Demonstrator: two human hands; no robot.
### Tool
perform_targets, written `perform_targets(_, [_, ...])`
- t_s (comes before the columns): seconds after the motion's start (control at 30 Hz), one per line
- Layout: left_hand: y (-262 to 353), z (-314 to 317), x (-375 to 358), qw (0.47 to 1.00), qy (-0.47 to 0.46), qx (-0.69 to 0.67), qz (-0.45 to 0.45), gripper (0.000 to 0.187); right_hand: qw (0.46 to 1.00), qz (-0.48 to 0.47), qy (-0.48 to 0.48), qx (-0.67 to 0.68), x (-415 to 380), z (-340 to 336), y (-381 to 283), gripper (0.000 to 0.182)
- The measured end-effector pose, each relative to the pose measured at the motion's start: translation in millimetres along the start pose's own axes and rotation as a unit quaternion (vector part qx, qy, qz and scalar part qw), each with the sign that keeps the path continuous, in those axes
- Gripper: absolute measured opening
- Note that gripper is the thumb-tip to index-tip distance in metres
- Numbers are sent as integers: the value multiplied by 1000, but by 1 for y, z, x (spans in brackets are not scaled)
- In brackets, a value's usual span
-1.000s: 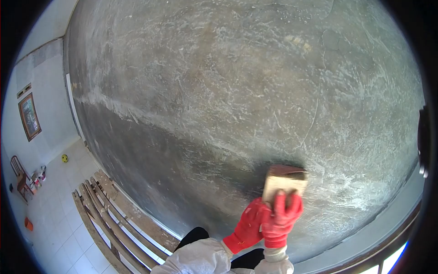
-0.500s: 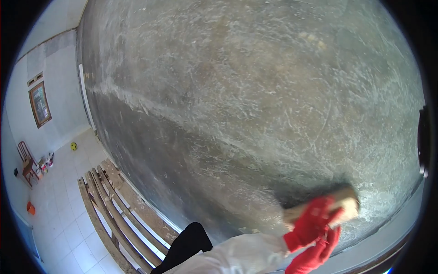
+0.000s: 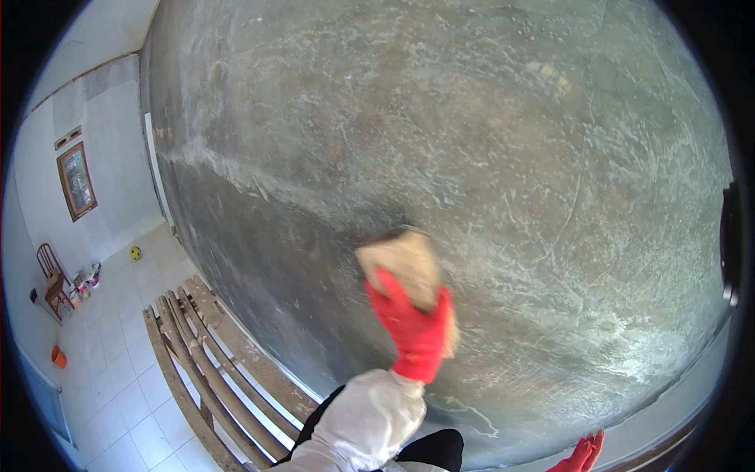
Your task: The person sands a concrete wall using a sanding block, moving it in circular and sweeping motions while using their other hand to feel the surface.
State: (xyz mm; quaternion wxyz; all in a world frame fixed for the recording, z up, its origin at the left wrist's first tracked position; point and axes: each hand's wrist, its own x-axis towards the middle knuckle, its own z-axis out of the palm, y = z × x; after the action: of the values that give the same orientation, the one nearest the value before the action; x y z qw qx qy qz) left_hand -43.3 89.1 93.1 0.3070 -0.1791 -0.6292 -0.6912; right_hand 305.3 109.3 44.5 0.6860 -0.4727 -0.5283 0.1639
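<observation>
In the head view, my left hand (image 3: 417,338), in a red glove, grips a tan block (image 3: 405,263) with a rounded, slightly blurred outline. Its fingers and thumb reach up over the block's near side, and the block lies against the grey plastered wall (image 3: 503,173). A loose tan edge shows below the glove. My right hand (image 3: 582,454), also gloved in red, is at the lower right by the wall's bottom edge. The fingers there are stretched out with nothing in them; the rest is cut off by the frame.
A slatted wooden platform (image 3: 224,377) stands at the lower left above a white tiled floor (image 3: 118,401). Beyond it are a chair (image 3: 53,279), an orange bucket (image 3: 59,357) and a yellow ball (image 3: 135,252). A dark object (image 3: 730,244) sits at the right edge.
My left hand has swept the block left and up across the wall from the lower right. My right hand, formerly just below it, now shows lower and further right.
</observation>
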Motion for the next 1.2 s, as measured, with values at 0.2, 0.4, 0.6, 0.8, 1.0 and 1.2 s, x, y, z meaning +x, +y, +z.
perform_targets(0.2, [68, 36, -119, 887, -240, -84, 385, 76, 966, -213, -84, -117, -18, 52, -63, 35])
perform_targets(0.4, [9, -1, -25, 971, -70, -31, 227, 97, 990, -100, -45, -93, -6, -16, -13, 40])
perform_targets(0.6, [-24, -16, 23, 996, 14, -28, -84, 103, 989, -87, 20, -119, 4, -38, 16, 34])
perform_targets(0.8, [68, 36, -114, 894, -214, -83, 385, 66, 980, 102, -39, 168, -33, 50, -63, 37])
perform_targets(1.0, [9, 1, -51, 958, -99, -31, 268, 91, 994, 72, 25, 72, -14, -2, -25, 35])
perform_targets(1.2, [-46, -13, 18, 997, 19, 32, -66, 106, 990, 132, 21, 50, -9, -15, 9, 36])
